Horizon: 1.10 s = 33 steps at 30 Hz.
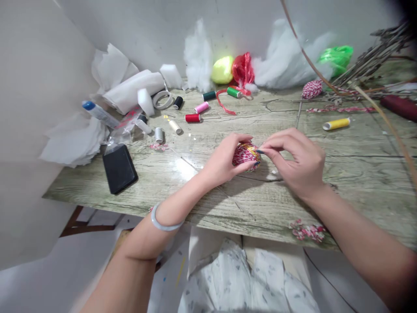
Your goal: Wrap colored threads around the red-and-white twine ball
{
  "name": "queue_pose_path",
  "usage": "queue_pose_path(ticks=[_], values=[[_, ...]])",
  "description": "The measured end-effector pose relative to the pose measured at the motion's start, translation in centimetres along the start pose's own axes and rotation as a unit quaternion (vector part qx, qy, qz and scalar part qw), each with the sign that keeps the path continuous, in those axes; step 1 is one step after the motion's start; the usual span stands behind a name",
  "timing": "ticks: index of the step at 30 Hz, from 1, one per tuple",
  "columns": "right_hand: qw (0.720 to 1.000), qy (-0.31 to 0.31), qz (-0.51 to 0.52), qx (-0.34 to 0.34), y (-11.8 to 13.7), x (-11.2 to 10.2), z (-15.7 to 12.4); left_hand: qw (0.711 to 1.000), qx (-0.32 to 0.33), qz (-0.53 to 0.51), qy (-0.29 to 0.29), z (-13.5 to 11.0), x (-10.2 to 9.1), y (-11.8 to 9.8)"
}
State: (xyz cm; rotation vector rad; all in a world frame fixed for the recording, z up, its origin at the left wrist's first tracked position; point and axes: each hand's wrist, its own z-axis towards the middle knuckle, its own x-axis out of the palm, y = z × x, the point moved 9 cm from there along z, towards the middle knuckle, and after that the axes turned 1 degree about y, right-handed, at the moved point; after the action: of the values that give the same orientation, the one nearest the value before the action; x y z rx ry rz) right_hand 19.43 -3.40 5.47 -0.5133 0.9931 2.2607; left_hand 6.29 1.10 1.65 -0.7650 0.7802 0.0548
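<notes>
Her left hand (pixel 224 163) cups a round ball of red-and-white twine (pixel 246 155), fingers curled around it; the right hand (pixel 295 163) pinches narrowly at its right side, above the grainy wooden table (pixel 358 165).

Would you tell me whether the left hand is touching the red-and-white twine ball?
Touching: the head view shows the left hand cupped around the red-and-white twine ball, fingers wrapped against it.

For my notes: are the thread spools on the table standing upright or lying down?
Lying down. The red spool, pink spool and yellow spool all rest on their sides on the table.
</notes>
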Motion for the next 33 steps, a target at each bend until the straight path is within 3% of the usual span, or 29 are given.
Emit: queue_pose_path(ticks=[8,14,17,22,33], values=[[1.000,0.005,-0.004,0.001,-0.3,0.0,-0.2,1.000,0.014,0.000,-0.007,0.0,-0.2,-0.2],[0.996,0.036,-0.060,-0.048,0.6,0.7,-0.5,0.981,0.127,0.061,-0.131,-0.6,-2.9,-2.8],[0.994,0.051,-0.088,-0.048,0.6,0.9,-0.5,0.968,0.155,0.122,-0.155,-0.9,-3.3,-3.6],[0.990,0.065,-0.119,-0.045,0.5,1.1,-0.7,0.965,0.135,0.175,-0.140,-0.7,-2.9,-3.6],[0.981,0.079,-0.164,-0.065,1.1,1.5,-0.5,0.968,0.116,0.162,-0.151,-0.8,-2.9,-3.8]])
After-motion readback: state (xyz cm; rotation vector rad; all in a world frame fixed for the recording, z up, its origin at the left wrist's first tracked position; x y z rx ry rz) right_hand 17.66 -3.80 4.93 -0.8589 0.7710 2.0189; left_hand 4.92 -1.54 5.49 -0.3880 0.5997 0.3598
